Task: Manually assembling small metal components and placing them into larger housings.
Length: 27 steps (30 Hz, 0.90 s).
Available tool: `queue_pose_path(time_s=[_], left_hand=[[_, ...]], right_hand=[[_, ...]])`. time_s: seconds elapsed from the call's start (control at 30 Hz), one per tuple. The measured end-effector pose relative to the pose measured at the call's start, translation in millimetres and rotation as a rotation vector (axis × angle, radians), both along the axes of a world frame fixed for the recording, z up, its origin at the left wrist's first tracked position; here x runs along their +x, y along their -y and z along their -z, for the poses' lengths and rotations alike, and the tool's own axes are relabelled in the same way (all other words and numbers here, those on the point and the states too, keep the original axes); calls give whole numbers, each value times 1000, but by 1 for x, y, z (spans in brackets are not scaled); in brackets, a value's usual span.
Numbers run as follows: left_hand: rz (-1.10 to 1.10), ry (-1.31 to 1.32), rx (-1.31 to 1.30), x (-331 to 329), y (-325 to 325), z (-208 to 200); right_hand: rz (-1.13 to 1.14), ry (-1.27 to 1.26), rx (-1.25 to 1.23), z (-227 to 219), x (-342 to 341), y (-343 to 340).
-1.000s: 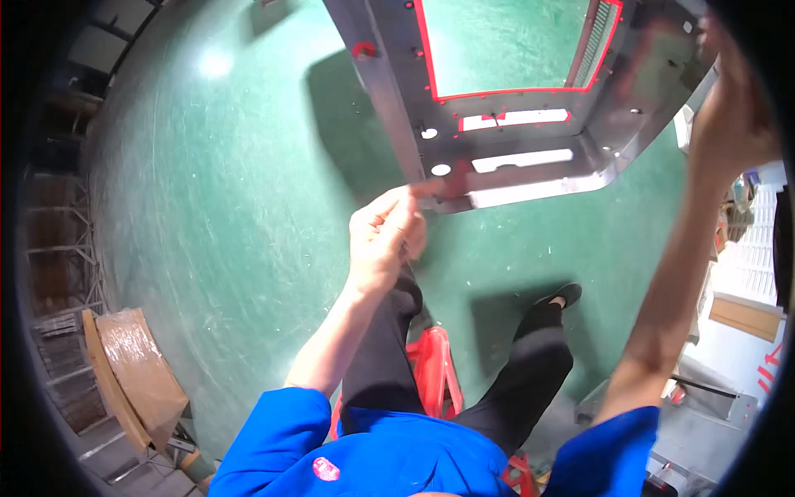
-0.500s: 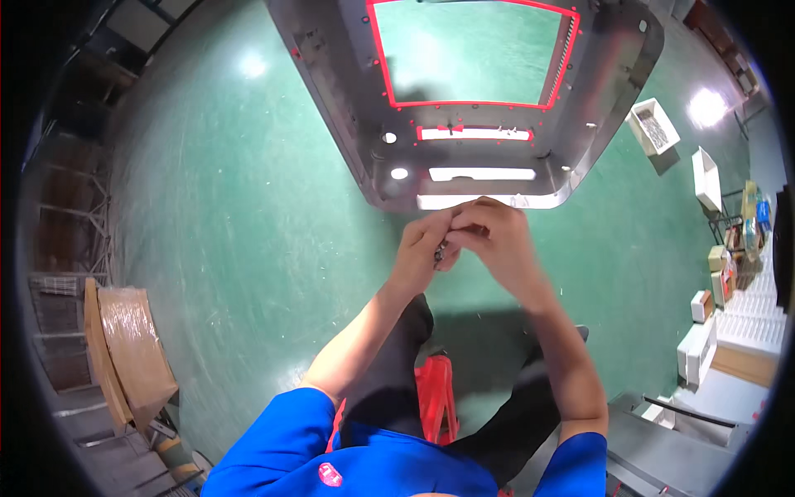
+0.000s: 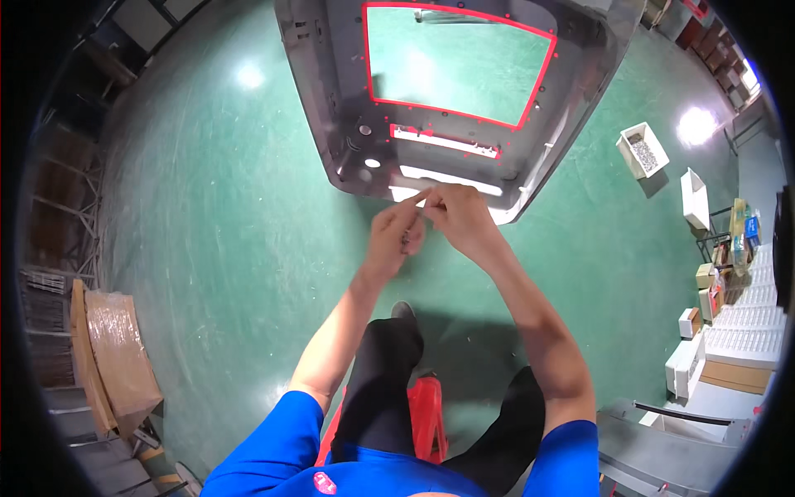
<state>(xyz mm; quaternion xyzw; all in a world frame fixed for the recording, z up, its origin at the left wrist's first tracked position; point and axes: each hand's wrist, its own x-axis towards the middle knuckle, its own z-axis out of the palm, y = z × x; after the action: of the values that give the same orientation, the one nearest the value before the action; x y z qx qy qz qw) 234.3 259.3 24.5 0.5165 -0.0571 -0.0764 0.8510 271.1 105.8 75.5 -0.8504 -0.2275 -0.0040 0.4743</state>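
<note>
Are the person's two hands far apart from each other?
No, the left hand and right hand meet fingertip to fingertip at the metal frame's near edge.

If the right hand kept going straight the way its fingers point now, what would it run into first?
The right hand points up and left, fingertips meeting the left hand. Past that pinch, the first thing in line looks like the near edge of the grey metal panel, though depth is uncertain.

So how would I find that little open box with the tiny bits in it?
Start at the big grey metal panel with the red-edged window, above the person's hands. Look right across the green floor to two small white boxes. The small open box, nearer the panel, is the only one holding small grey pieces.
</note>
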Motion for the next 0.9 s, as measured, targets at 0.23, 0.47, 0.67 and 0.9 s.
queue_pose_path(time_s=[0.23, 0.47, 0.67, 0.9], left_hand=[[-251, 550, 1320, 75, -53, 19], [-135, 608, 1715, 100, -62, 49], [151, 549, 1740, 89, -44, 45], [202, 598, 1681, 48, -21, 65]], right_hand=[[-121, -398, 370, -14, 42, 10], [-168, -253, 398, -54, 73, -21], [45, 120, 468, -88, 143, -52], [238, 822, -109, -135, 188, -79]])
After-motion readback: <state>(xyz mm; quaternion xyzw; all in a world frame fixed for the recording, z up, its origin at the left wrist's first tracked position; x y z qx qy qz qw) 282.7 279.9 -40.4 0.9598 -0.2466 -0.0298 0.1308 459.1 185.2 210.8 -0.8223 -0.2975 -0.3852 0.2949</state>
